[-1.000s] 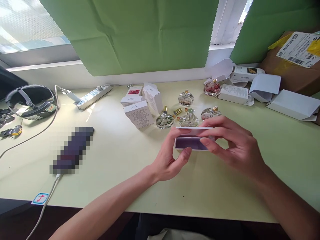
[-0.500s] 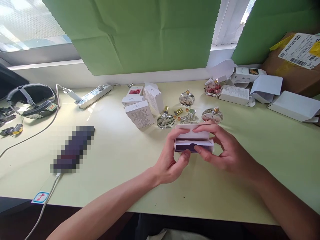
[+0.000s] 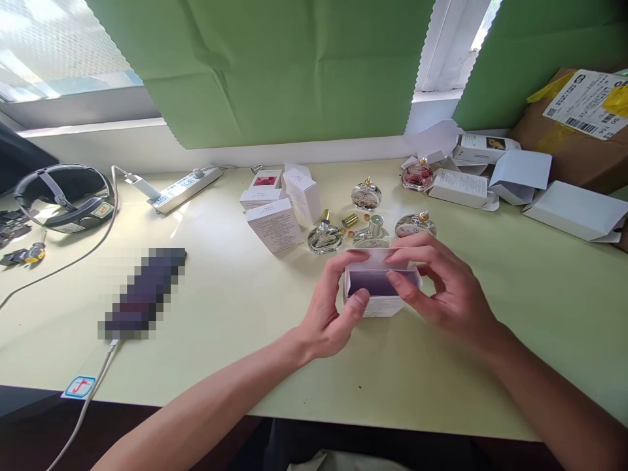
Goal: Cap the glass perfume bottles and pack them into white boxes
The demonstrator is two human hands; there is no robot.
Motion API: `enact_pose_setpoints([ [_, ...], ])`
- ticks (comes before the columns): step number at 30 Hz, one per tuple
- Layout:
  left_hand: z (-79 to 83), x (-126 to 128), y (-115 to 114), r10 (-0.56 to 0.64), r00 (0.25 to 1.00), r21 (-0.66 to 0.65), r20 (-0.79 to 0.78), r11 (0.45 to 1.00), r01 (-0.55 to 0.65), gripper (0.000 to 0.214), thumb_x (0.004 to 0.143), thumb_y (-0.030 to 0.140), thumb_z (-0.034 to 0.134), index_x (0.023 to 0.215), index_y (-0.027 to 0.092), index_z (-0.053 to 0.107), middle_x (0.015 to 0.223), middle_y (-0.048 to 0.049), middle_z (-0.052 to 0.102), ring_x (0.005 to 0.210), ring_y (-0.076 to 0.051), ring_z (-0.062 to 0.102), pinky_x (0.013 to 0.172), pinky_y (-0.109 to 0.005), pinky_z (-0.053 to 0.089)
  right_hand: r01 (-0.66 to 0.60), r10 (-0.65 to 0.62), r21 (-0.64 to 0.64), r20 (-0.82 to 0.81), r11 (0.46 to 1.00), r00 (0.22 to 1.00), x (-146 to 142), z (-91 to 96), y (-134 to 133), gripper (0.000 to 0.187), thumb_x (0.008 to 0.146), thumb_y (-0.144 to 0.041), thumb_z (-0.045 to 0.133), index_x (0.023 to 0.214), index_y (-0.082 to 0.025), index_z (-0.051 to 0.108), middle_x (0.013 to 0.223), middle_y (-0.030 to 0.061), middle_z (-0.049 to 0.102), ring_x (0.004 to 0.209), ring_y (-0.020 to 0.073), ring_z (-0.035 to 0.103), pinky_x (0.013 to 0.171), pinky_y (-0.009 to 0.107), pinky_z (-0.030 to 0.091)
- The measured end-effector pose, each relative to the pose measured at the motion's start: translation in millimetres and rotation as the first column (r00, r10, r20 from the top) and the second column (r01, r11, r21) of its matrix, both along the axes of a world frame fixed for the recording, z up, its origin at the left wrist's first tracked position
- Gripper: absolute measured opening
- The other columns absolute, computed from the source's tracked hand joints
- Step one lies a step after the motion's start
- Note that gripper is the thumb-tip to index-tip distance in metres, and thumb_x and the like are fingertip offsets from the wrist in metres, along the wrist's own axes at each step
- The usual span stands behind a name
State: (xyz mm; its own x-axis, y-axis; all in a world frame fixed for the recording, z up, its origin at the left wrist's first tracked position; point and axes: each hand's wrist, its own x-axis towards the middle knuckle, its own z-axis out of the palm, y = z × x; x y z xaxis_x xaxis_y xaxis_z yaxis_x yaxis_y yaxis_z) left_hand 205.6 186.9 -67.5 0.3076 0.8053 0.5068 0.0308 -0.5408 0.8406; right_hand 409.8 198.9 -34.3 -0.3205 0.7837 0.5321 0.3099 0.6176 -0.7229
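Between my two hands is a small white carton [image 3: 385, 306] with its top open and its dark inside showing. My left hand [image 3: 338, 307] grips its left side, the thumb at the near rim and the fingers behind. My right hand [image 3: 444, 288] holds the right side, thumb at the opening and fingers over the raised back flap [image 3: 375, 260]. Just beyond the carton stand a perfume bottle with a silver neck [image 3: 375, 227], a clear bottle [image 3: 324, 238] and a pinkish bottle [image 3: 416, 224]. A gold cap [image 3: 350, 220] lies among them. Another bottle [image 3: 366, 195] stands farther back.
Several white cartons [image 3: 275, 226] stand left of the bottles. A red bottle [image 3: 417, 175], opened boxes [image 3: 520, 171] and a brown cardboard box [image 3: 579, 131] are at the right. Leftward lie a power strip [image 3: 184, 190], a headset [image 3: 69, 199] and a blurred dark object [image 3: 144, 294] with a cable.
The flap or panel across the carton's opening has opened, so more of the dark inside and the printed front now show. My right thumb has lifted slightly.
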Motion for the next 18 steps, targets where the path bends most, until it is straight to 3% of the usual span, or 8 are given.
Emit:
enact_pose_setpoints([
  [4, 0.6, 0, 1, 0.024, 1.000, 0.053, -0.018, 0.998, -0.023, 0.033, 0.098, 0.028, 0.046, 0.131, 0.024, 0.044, 0.123, -0.0101, 0.055, 0.110, -0.024, 0.057, 0.094, -0.042, 0.048, 0.016, -0.034, -0.135, -0.129, 0.991, 0.991, -2, -2.5, -2, 0.016, 0.089, -0.019, 0.066, 0.099, -0.029, 0.058, 0.108, 0.0014, 0.060, 0.094, 0.0159, 0.060, 0.055, 0.022, 0.048],
  [9, 1.8, 0, 1, 0.033, 0.998, 0.149, -0.045, 0.989, -0.025, 0.037, 0.096, 0.024, 0.046, 0.133, 0.024, 0.043, 0.119, -0.0100, 0.057, 0.102, -0.022, 0.056, 0.087, -0.037, 0.049, 0.028, -0.078, -0.205, -0.239, 0.978, 0.968, -6, -5.4, -5, 0.031, 0.086, -0.020, 0.070, 0.108, -0.032, 0.052, 0.109, 0.0008, 0.061, 0.090, 0.0152, 0.063, 0.059, 0.024, 0.051],
  [11, 1.7, 0, 2, 0.062, 0.997, 0.144, -0.052, 0.988, -0.054, 0.038, 0.095, 0.024, 0.047, 0.133, 0.023, 0.043, 0.119, -0.0102, 0.058, 0.100, -0.020, 0.057, 0.086, -0.035, 0.048, 0.004, -0.057, -0.192, -0.269, 0.981, 0.961, -4, -4.7, -2, 0.038, 0.085, -0.024, 0.072, 0.116, -0.032, 0.051, 0.110, 0.0023, 0.062, 0.092, 0.0168, 0.063, 0.057, 0.024, 0.051],
  [13, 1.5, -1, 3, 0.097, 0.995, 0.118, -0.037, 0.989, -0.092, 0.037, 0.096, 0.025, 0.047, 0.132, 0.022, 0.045, 0.118, -0.0098, 0.059, 0.098, -0.020, 0.057, 0.084, -0.033, 0.048, 0.011, -0.056, -0.132, -0.344, 0.991, 0.937, 3, -4.2, 8, 0.033, 0.088, -0.033, 0.069, 0.116, -0.029, 0.053, 0.104, 0.0036, 0.062, 0.087, 0.0171, 0.063, 0.051, 0.024, 0.046],
  [15, 2.0, -3, 5, 0.122, 0.992, 0.078, -0.010, 0.990, -0.121, 0.034, 0.096, 0.029, 0.046, 0.129, 0.021, 0.048, 0.116, -0.0090, 0.060, 0.094, -0.019, 0.057, 0.080, -0.031, 0.047, 0.133, -0.155, -0.082, -0.434, 0.988, 0.888, 15, -5.8, 22, 0.021, 0.092, -0.039, 0.061, 0.107, -0.026, 0.055, 0.094, 0.0025, 0.060, 0.074, 0.0147, 0.059, 0.045, 0.024, 0.039],
  [18, 4.7, -6, 9, 0.146, 0.989, -0.020, -0.003, 0.989, -0.146, 0.029, 0.095, 0.033, 0.045, 0.120, 0.021, 0.053, 0.113, -0.0075, 0.062, 0.089, -0.019, 0.056, 0.073, -0.029, 0.044, 0.425, -0.436, -0.122, -0.392, 0.897, 0.810, 39, -13.9, 46, 0.017, 0.095, -0.043, 0.056, 0.102, -0.028, 0.052, 0.090, -0.0001, 0.053, 0.073, 0.0135, 0.054, 0.047, 0.023, 0.037],
])
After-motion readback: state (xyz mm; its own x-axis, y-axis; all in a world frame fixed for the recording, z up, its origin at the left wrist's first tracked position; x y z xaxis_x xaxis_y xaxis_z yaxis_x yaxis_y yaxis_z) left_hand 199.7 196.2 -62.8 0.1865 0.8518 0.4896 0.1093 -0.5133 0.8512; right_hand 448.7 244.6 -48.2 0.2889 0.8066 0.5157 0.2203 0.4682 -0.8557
